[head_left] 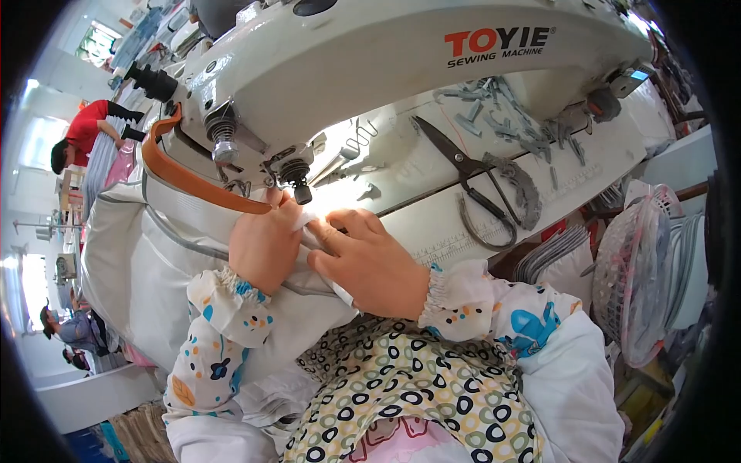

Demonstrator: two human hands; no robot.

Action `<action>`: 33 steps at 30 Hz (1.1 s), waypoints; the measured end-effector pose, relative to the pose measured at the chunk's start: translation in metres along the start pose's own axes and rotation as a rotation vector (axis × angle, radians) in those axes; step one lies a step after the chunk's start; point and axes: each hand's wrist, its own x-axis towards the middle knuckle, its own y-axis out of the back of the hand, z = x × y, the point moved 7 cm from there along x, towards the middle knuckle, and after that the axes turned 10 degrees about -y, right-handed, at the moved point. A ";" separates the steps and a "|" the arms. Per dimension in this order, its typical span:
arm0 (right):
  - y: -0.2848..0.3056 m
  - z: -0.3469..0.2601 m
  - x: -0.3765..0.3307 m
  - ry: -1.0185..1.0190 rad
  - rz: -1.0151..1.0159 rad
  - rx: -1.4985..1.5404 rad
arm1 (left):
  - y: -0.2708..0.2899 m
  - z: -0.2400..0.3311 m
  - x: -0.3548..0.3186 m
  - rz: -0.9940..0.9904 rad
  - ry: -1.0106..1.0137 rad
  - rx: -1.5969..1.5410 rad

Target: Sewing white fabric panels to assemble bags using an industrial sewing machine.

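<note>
A pale grey-white padded fabric garment with grey piping seams (147, 255) lay bunched on the white sewing table (432, 224), draped off its left edge and into the person's lap. An orange-brown leather-like strap (181, 174) curved across its top, running in beside the needle. The seam area sat right under the presser foot (297, 185) of the big white industrial sewing machine (370, 54), lit bright by the machine lamp.

Left hand (265, 243) rested flat on the fabric just left of the presser foot, fingers together and curled down, pressing the cloth. Right hand (370, 262) lay just beside it, touching; index finger and thumb pinched a narrow white strip of tape (309, 224) against the fabric, other fingers folded in. Both wrists wore patterned white sleeve covers with elastic cuffs.

Room: machine arm hung low over the hands, tight above; table open to the right of the hands. Black-handled scissors (463, 174) lay there, well apart from the right hand, touching a grey fabric strip (521, 185). A scatter of small grey cut pieces (509, 116) lay further back near the machine column.

Containers: a white mesh plastic basket (637, 278) stood off the table's right edge, covered in clear plastic, contents could not be told. Beside it a stack of grey and white cut panels (556, 255).
</note>
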 end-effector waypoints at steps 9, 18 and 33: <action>-0.013 0.021 0.020 0.044 -0.123 0.771 | 0.005 -0.033 0.004 -0.033 0.312 -0.579; -0.012 0.008 0.001 -0.262 -0.053 0.703 | -0.009 -0.043 -0.009 -0.045 0.336 -0.780; -0.001 0.008 0.015 0.150 -0.036 -0.027 | 0.013 -0.019 -0.004 0.125 0.124 -0.494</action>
